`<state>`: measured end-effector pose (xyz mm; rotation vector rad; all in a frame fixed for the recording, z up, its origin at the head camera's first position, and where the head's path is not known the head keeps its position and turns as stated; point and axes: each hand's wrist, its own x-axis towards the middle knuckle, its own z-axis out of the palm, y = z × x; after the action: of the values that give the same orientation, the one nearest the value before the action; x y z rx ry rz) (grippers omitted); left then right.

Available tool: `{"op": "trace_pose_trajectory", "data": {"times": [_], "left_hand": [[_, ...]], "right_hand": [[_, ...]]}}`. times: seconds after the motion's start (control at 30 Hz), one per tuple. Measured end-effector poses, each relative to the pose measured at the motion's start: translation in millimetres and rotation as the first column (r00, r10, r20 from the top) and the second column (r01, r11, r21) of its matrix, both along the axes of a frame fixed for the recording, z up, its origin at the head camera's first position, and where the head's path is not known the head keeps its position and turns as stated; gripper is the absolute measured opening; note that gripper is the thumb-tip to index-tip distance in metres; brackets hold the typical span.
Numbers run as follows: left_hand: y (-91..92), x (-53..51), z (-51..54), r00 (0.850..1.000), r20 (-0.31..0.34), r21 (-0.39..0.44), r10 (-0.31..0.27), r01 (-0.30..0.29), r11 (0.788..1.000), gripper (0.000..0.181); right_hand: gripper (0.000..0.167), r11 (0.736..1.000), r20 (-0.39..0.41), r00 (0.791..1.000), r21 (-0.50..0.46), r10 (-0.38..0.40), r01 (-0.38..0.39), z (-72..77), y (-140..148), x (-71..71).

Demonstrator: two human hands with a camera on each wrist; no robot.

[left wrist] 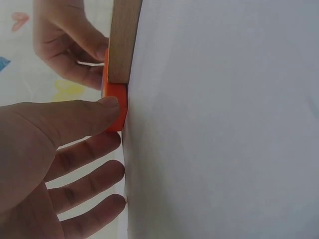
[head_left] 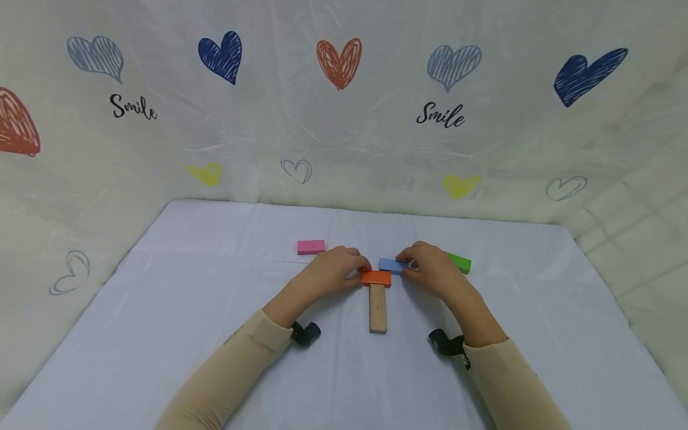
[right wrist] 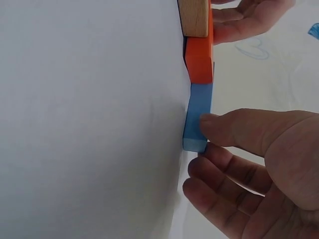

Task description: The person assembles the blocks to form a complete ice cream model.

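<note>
An orange block (head_left: pixel 376 278) lies crosswise at the far end of a plain wooden block (head_left: pixel 378 310), and together they make a T on the white tabletop. My left hand (head_left: pixel 334 270) pinches the orange block's left end between thumb and forefinger; its other fingers spread beside it in the left wrist view. Just behind the orange block's right end lies a blue block (head_left: pixel 389 266). My right hand (head_left: pixel 434 270) pinches this blue block (right wrist: pixel 198 112) near its right end. In the right wrist view the blue and orange blocks appear to touch.
A pink block (head_left: pixel 311 246) lies at the back left, beyond the left hand. Partly behind the right hand is a green block (head_left: pixel 460 262). White cloth covers the table (head_left: pixel 188 251), and a sheet with printed hearts hangs behind its far edge.
</note>
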<state>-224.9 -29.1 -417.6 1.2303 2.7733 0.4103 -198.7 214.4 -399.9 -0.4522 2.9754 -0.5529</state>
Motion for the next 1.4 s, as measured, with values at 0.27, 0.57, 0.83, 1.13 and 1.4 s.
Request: {"op": "trace_pose_trajectory", "data": {"times": [0.27,0.57,0.83,1.13,1.4], "left_hand": [[0.2,-0.8,-1.5,1.000,-0.012,-0.002,0.001,-0.001,1.000,0.028],[-1.5,0.8,1.6,1.000,-0.008,0.007,0.001,-0.001,1.000,0.032],[-2.7,1.3,-0.8,1.000,-0.009,0.015,0.008,-0.007,1.000,0.035],[-3.4,2.1,-2.7,0.999,-0.030,0.037,0.016,-0.015,0.999,0.035],[-3.4,1.6,-3.2,0.999,-0.040,0.051,0.006,-0.004,0.999,0.035]], "right_hand": [[0.029,1.000,-0.017,1.000,0.002,0.011,-0.011,-1.8,-3.0,1.4],[0.029,1.000,-0.033,0.999,0.002,0.014,-0.014,-3.0,-7.9,2.4],[0.028,0.999,-0.050,0.998,-0.004,0.033,-0.033,-4.2,-11.8,3.4],[0.027,0.997,-0.065,0.996,-0.020,0.067,-0.068,-3.9,-14.9,5.0],[0.024,0.993,-0.083,0.992,-0.058,0.100,-0.105,-4.9,-17.6,6.0]]}}
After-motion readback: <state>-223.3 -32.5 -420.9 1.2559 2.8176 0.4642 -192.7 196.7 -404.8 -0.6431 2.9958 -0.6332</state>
